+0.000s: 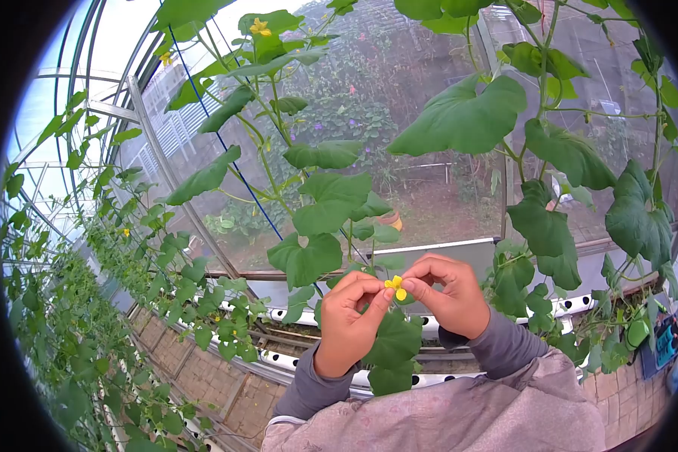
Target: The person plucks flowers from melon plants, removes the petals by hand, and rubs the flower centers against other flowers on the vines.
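A small yellow flower [396, 286] sits between the fingertips of both hands, in front of the vine. My left hand [352, 320] comes from the left, thumb and fingers pinched at the flower's left edge. From the right, my right hand [452, 294] pinches the flower's other side between thumb and forefinger. Whether the flower is still joined to its stem is hidden by the fingers. Just below hangs a broad green leaf [394, 343], and another leaf [306, 258] spreads to the upper left of the hands.
A blue string [226, 147] runs slantwise along the vine. White growing pipes [282, 360] with dark holes lie low behind the hands. Tall vines [550, 151] stand at the right, dense plants at the left. A mesh wall [429, 203] closes the back; blue-handled tools [664, 343] are far right.
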The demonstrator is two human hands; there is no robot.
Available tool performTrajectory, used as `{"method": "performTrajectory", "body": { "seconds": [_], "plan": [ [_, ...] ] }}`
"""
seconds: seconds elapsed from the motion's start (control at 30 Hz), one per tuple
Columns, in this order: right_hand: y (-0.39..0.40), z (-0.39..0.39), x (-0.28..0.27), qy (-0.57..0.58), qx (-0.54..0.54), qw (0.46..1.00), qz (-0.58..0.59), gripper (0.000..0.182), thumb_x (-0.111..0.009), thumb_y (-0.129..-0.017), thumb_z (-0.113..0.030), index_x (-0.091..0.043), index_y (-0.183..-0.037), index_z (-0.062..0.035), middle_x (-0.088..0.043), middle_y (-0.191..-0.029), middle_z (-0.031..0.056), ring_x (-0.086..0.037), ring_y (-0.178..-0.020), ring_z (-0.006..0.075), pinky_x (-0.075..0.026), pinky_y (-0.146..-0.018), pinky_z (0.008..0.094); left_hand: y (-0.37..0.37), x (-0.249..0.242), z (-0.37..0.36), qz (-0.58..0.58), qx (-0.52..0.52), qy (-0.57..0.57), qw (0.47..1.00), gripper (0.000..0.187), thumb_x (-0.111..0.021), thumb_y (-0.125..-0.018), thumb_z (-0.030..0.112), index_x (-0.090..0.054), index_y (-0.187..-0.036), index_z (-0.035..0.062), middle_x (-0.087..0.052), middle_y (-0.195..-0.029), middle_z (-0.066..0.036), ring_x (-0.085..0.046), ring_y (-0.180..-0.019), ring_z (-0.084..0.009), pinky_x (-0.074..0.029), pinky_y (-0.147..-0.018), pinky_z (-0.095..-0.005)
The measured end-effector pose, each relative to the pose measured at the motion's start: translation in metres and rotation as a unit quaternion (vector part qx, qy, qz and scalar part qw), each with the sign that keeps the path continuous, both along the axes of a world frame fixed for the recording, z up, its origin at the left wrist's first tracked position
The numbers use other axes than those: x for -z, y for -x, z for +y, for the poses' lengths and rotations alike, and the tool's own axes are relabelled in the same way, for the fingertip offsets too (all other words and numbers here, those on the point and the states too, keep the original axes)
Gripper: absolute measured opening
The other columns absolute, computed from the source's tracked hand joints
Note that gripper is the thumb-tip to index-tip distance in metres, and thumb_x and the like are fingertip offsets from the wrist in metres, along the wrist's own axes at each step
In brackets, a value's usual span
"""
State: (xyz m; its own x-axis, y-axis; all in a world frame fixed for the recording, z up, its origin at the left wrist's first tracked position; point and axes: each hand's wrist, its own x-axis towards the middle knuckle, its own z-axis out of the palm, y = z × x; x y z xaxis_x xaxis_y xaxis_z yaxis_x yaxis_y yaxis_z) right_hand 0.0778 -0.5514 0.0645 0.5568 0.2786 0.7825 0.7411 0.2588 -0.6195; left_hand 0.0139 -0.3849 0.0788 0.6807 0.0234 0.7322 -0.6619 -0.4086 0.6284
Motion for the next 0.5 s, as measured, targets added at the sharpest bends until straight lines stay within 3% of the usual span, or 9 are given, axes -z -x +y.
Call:
{"method": "performTrajectory", "body": {
  "seconds": [0.13,0.33,0.5],
  "plan": [
    [-0.005,-0.004,0.002,0.004,-0.091,0.991,0.097,0.012,-0.066,-0.088,-0.011,-0.067,-0.091,0.0004,-0.061,-0.079,0.0003,-0.052,-0.067,0.0047,-0.041,-0.059,0.0208,0.003,-0.007,0.003,0.083,0.080,0.035,0.993,0.006,-0.065,-0.086,-0.001,-0.064,-0.090,-0.0053,-0.056,-0.086,-0.003,-0.051,-0.072,-0.0060,-0.040,-0.061,-0.0187],
    [-0.007,-0.009,0.005,-0.033,-0.190,0.967,0.166,0.014,-0.065,-0.090,-0.013,-0.065,-0.093,0.0006,-0.060,-0.079,-0.0027,-0.048,-0.065,0.0025,-0.040,-0.057,0.0195,0.001,-0.006,-0.004,0.088,0.091,0.070,0.989,0.005,-0.066,-0.085,-0.002,-0.064,-0.089,-0.0044,-0.055,-0.088,-0.003,-0.050,-0.073,-0.0058,-0.040,-0.063,-0.0186],
    [-0.010,-0.013,0.003,-0.063,-0.243,0.946,0.203,0.016,-0.065,-0.091,-0.014,-0.064,-0.094,0.0012,-0.061,-0.079,-0.0020,-0.048,-0.064,0.0021,-0.040,-0.056,0.0187,-0.001,-0.004,-0.009,0.039,-0.022,0.040,0.998,0.008,-0.069,-0.081,-0.003,-0.064,-0.086,-0.0033,-0.056,-0.086,-0.004,-0.050,-0.073,-0.0068,-0.040,-0.063,-0.0189]
  ]
}}
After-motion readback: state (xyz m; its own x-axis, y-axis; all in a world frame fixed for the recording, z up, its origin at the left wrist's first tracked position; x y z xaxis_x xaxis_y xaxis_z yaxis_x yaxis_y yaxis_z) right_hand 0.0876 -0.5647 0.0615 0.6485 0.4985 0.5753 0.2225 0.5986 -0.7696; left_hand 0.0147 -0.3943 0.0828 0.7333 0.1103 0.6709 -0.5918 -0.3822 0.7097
